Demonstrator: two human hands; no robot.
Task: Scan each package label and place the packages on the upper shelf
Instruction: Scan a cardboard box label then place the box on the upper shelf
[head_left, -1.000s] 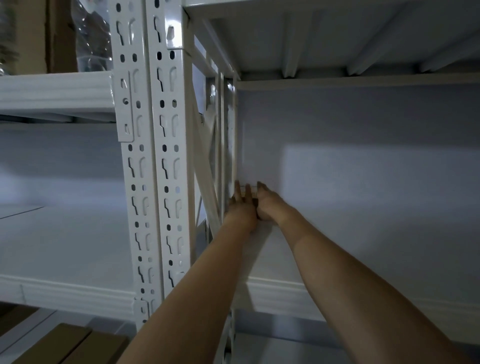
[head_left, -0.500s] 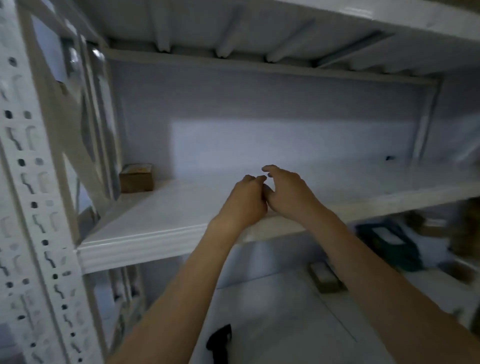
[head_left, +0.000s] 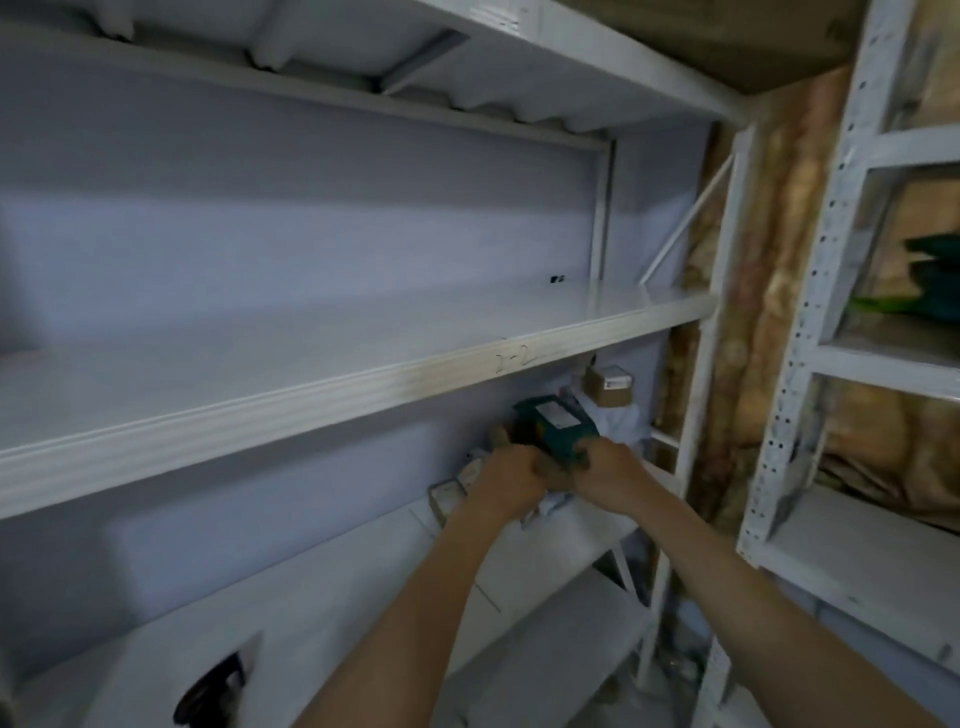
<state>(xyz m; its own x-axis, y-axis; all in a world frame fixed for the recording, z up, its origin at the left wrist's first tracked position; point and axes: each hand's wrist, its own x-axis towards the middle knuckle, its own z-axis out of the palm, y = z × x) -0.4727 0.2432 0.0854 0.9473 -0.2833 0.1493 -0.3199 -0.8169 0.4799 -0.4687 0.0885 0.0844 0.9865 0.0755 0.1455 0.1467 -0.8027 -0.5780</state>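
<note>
landmark: the upper shelf (head_left: 363, 364), a long white board with a faint handwritten mark on its front lip; every place below is given against it.
left hand (head_left: 506, 480): below the upper shelf, toward its right end, fingers curled onto the near left of the green package; the frame is smeared, so i cannot tell how firm the hold is.
right hand (head_left: 610, 475): just right of the left hand, under the same stretch of shelf, fingers curled on the package's near right corner.
green package (head_left: 548, 428): one level under the upper shelf, between both hands, its white label (head_left: 557, 415) facing up.
pile (head_left: 467, 480): more small parcels beneath and behind the hands on the board below the upper shelf; blur hides their count.
brown box (head_left: 608, 385): tucked right under the upper shelf's right end, behind the green package, carrying a pale label.
dark device (head_left: 213, 691): far below the upper shelf, toward its left; possibly the scanner, too dim to be sure.
upper shelf load: no packages show on the visible part; only a tiny dark speck sits near the back right.
done: judging from this view, little or nothing.
left: the green package seems just picked; it has yet to be scanned and lifted up, then the pile and the brown box.
</note>
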